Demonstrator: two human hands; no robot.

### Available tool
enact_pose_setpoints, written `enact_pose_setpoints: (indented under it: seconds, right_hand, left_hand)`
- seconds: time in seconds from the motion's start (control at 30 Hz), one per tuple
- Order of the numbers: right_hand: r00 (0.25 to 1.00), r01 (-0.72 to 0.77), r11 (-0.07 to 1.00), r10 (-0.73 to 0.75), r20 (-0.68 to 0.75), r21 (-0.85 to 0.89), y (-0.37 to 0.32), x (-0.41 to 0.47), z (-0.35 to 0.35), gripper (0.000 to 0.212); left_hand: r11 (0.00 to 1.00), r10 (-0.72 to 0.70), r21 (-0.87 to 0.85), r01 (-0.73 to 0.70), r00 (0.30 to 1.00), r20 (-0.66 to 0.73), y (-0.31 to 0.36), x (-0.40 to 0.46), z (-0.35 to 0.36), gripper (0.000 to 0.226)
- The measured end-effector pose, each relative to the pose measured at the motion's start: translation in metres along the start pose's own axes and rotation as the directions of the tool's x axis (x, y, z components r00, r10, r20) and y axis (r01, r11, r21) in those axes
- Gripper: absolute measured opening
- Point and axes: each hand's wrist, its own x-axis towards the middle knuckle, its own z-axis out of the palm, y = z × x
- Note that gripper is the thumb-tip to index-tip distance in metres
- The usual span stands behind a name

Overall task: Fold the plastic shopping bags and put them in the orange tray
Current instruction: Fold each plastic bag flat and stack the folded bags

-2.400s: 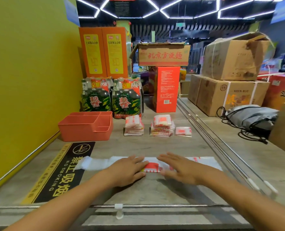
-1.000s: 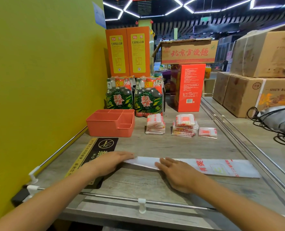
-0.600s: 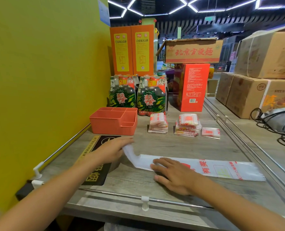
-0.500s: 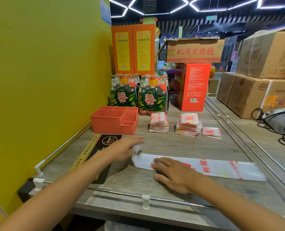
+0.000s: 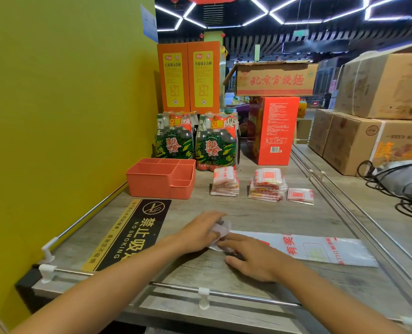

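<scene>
Folding under way on the wooden shelf [image 5: 260, 213]. Left hand [image 5: 200, 233] pinching the near-left end of the plastic bag [image 5: 315, 248], fingers curled round a crumpled flap and turning it over toward the right. Right hand [image 5: 253, 259] flat and spread, fingers straight, pressing the strip just right of the pinch. Rest of the bag stretching flat, well beyond the right fingertips. Hard to say whether the flap is a neat square or just bunched; the left fingers hide most of it.

To do this well: keep the right palm pinning the strip so nothing slides; lay the flap down squarely, edge on edge, then slide the flat fingers across to squeeze out air and set the crease. Thin film, likely to spring back, so firm pressure before the next turn. Repeat along the strip until a small packet forms.

Orange tray [image 5: 161, 177] ahead of the left fingers, apparently empty. Folded bag stacks [image 5: 267, 186] beyond the right fingers, still outside it.
</scene>
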Motion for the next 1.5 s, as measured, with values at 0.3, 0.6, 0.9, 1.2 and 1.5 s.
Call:
enact_pose_setpoints:
  seconds: [0.3,0.6,0.9,1.2,1.5]
  right_hand:
    - [0.999,-0.028,0.999,0.028,-0.024,0.018,0.006,-0.001,-0.001,0.046]
    - [0.997,-0.066,0.998,0.066,-0.038,0.010,0.010,-0.001,-0.001,0.046]
    - [0.991,-0.135,0.990,0.136,-0.018,0.047,0.016,-0.006,0.003,0.070]
    - [0.994,-0.064,0.998,0.066,0.088,-0.021,0.005,-0.003,0.006,0.067]
    - [0.988,-0.076,0.997,0.080,0.131,-0.034,0.005,-0.002,0.007,0.070]
  left_hand:
    - [0.990,-0.127,0.022,0.138,0.954,-0.271,-0.006,-0.030,-0.013,0.029]
    - [0.997,-0.032,0.072,0.021,0.987,0.156,-0.014,-0.073,-0.032,0.055]
    - [0.986,0.027,0.146,-0.080,0.943,0.333,-0.015,-0.071,-0.020,0.062]
    - [0.977,-0.002,0.206,-0.061,0.956,0.294,-0.015,-0.070,-0.017,0.065]
    - [0.963,-0.141,-0.212,0.166,0.982,0.128,0.002,-0.071,-0.023,0.059]
